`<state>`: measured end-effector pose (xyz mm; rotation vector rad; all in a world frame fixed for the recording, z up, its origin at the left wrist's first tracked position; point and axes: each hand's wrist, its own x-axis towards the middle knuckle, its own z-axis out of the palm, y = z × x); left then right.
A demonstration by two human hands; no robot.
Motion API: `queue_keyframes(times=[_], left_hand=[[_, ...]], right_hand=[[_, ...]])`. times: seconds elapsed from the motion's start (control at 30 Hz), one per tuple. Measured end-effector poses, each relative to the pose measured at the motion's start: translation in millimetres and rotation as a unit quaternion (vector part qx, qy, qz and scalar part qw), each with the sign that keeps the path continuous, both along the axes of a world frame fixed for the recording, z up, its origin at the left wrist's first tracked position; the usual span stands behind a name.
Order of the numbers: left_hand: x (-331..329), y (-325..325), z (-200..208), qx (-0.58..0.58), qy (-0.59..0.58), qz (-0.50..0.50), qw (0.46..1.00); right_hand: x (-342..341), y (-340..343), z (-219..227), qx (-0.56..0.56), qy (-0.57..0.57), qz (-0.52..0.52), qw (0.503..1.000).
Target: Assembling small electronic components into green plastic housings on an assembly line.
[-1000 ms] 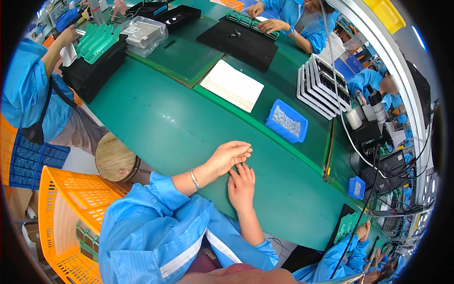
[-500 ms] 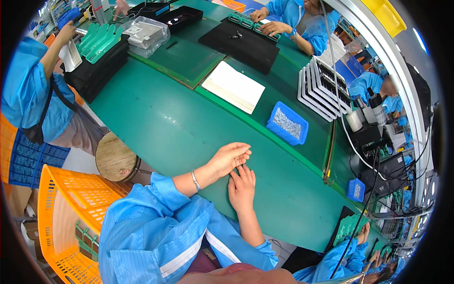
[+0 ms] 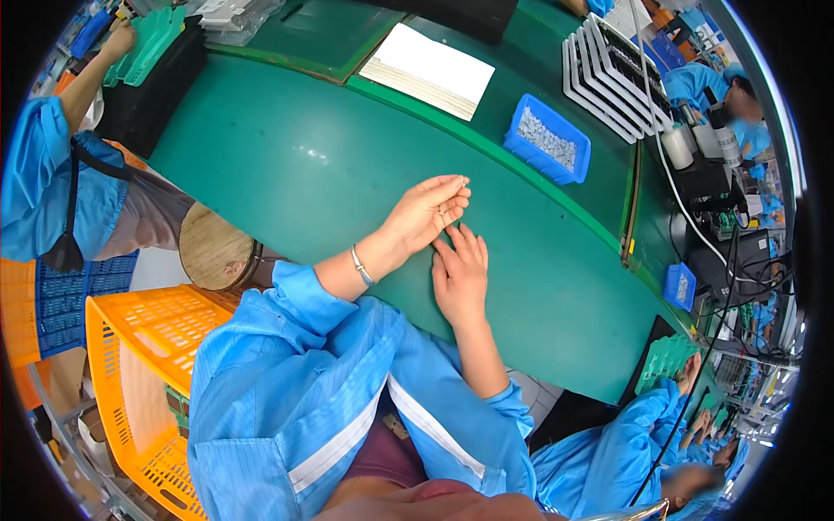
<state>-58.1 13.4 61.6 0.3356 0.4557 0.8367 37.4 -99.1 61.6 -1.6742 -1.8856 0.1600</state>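
My left hand (image 3: 430, 210), with a silver bracelet at its wrist, is held over the green tabletop (image 3: 304, 195). Its fingers curl inward, and the thumb presses against the index finger. Whether something small sits in that pinch I cannot make out. Just to its right and nearer to me, my right hand (image 3: 462, 276) rests palm down on the table, fingers stretched out, holding nothing. Its fingertips lie close beside the left hand's lower fingers. Beyond both hands, a blue bin (image 3: 547, 139) of small whitish pieces is the nearest container.
White paper sheets (image 3: 427, 71) lie past the green ledge. Stacked white trays (image 3: 608, 82) stand at the back right, near cables. An orange crate (image 3: 143, 347) and a round stool (image 3: 215, 247) are at left. Co-workers in blue sit on both sides.
The view has tilted down toward me, so table items sit higher in the picture and the far co-worker is mostly cut off. Both hands keep nearly the same pose.
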Motion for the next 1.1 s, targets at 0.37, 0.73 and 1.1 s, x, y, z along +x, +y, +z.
queue_keyframes(times=[0.37, 0.73, 1.1], left_hand=[[0.4, -6.9, -3.0, 0.023, 0.010, -0.006, 1.000], [2.0, -4.7, -4.4, 0.013, 0.009, -0.017, 1.000], [0.3, -5.1, -4.3, 0.013, 0.018, -0.025, 0.999]], right_hand=[[-0.7, -6.3, -0.4, 0.000, 0.005, 0.004, 1.000], [-0.7, -3.9, -0.4, 0.003, 0.004, -0.001, 1.000], [-1.2, -3.8, -0.7, 0.011, 0.003, 0.002, 1.000]])
